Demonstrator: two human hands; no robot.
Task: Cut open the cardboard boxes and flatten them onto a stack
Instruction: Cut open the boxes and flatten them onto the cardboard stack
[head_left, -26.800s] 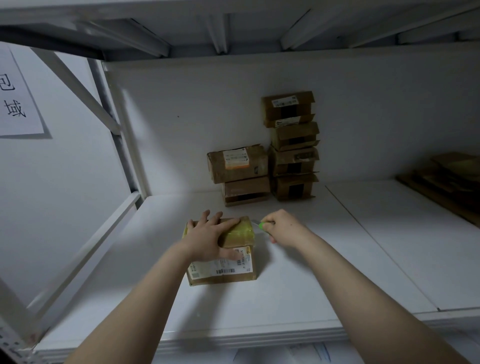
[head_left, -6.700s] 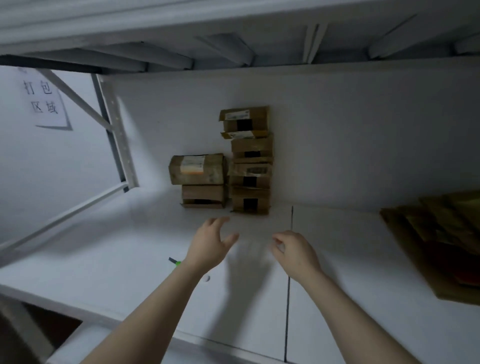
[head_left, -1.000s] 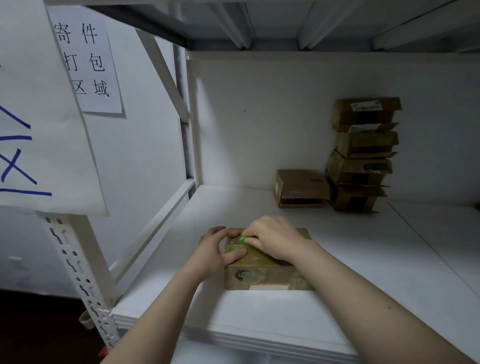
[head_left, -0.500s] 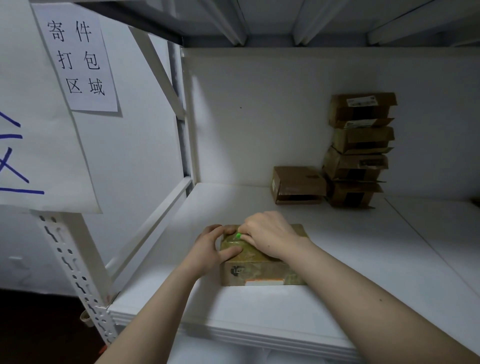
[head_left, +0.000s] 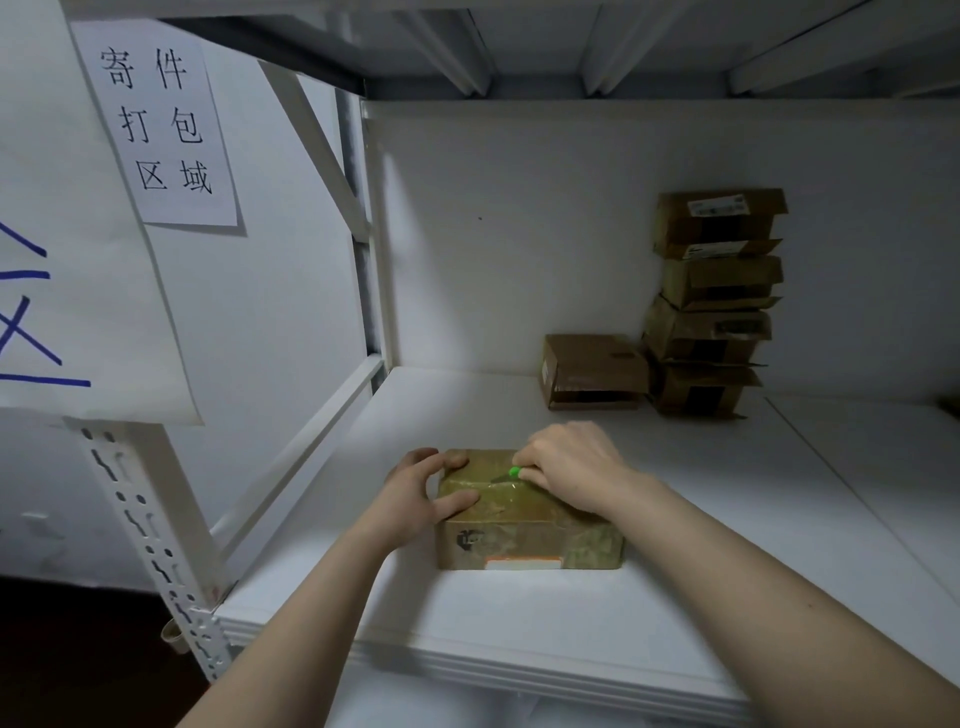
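White shelf (head_left: 727, 519): taped box (head_left: 524, 525) sitting near its front edge. I am bracing it with my left hand (head_left: 415, 499) at nine o'clock; my right hand (head_left: 571, 467), clenching the green cutter (head_left: 511, 473), is slitting shallowly along the tape, blade heading toward that thumb.

Bare shelf (head_left: 727, 519) before stacked boxes (head_left: 711, 301)

Both forearms are bare from the frame's lower edge to the wrists, with no sleeve showing. The left hand (head_left: 415, 499) and right hand (head_left: 574, 467) appear ungloved and without rings, though dim light blurs detail.
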